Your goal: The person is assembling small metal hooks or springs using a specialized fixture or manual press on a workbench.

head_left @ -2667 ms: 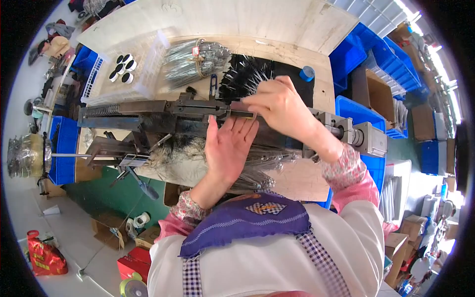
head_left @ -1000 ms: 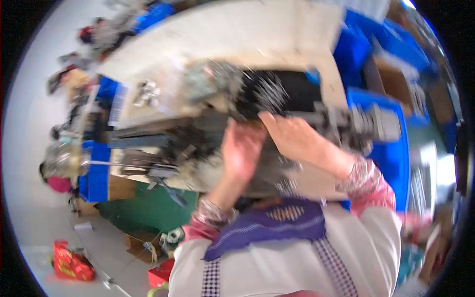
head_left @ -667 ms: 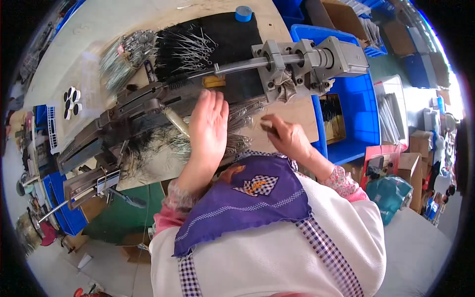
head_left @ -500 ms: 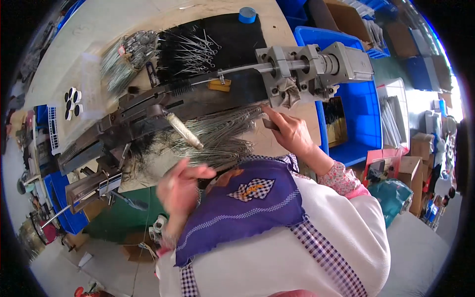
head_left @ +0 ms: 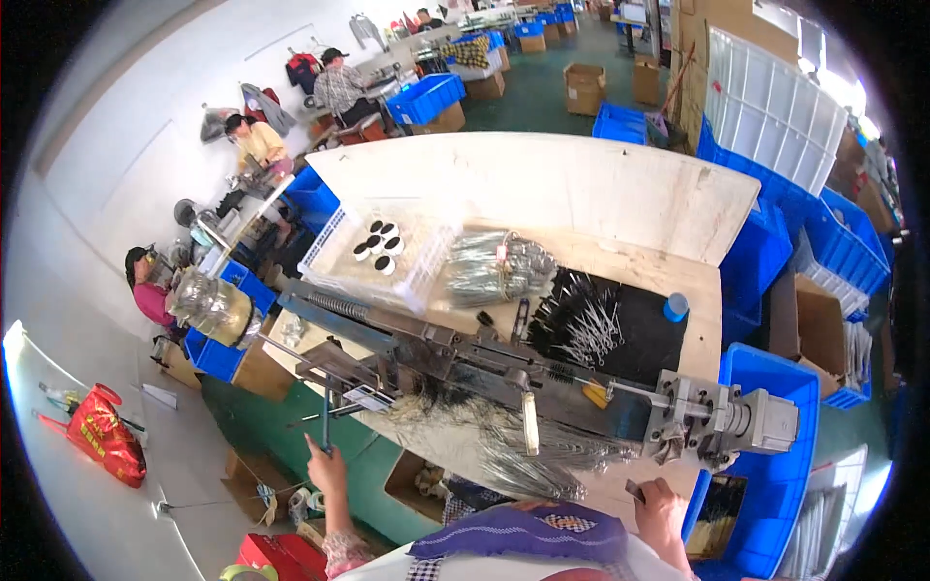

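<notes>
My left hand [head_left: 327,472] is at the lower end of a blue-grey lever [head_left: 326,426] under the machine's left part, fingers around its tip and the index finger stretched up beside it. In my right hand [head_left: 661,508] is a small flat metal piece [head_left: 635,491], by the table's front edge. Between my hands, a heap of thin looped metal wires [head_left: 542,460] lies before the long metal machine [head_left: 465,363]. A pale wrapped handle [head_left: 530,423] sticks out from the machine over the wires. At its right end are clamp blocks and a grey motor [head_left: 765,421].
Twisted wire brushes [head_left: 591,324] lie on a black mat [head_left: 644,349] behind the machine, near a blue round cap [head_left: 675,307]. Left of them are a wire bundle [head_left: 499,266] and a white basket [head_left: 334,257]. A blue bin [head_left: 804,407] stands right. Other people sit far off.
My view has tilted up and shows more of the room. My left hand has moved from near the wires leftward to the lever. My right hand has drawn back from the wire heap, still holding the metal piece.
</notes>
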The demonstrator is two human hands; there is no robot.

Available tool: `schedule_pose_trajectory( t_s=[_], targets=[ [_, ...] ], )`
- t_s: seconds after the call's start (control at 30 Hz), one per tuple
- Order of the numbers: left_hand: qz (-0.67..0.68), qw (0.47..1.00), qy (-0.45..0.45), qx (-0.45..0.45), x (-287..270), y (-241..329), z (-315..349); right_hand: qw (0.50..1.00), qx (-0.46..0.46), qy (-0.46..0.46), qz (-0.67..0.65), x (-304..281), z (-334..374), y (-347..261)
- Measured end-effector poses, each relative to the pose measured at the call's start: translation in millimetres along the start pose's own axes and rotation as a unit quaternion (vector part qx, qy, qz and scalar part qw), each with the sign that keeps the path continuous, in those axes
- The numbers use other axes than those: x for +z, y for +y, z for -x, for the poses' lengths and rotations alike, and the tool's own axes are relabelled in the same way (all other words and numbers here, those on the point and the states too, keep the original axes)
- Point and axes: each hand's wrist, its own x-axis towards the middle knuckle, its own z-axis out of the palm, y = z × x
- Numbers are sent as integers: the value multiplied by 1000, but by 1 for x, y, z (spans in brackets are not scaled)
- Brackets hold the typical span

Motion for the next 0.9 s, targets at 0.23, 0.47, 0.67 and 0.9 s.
schedule_pose_trajectory(
  t_s=[0.23,0.47,0.67,0.9],
  targets=[
    [282,864,-155,388,-109,191,66,995,-88,-28,22,-87,-28,-13],
    [299,393,-569,657,-176,301,110,848,-456,-248,103,-141,-75,-119],
    [300,386,-673,554,-135,289,119,858,-500,-52,-108,-141,-109,-149],
    [526,666,-391,355,-79,247,91,957,-249,97,-113,-85,-147,-76]
  ],
)
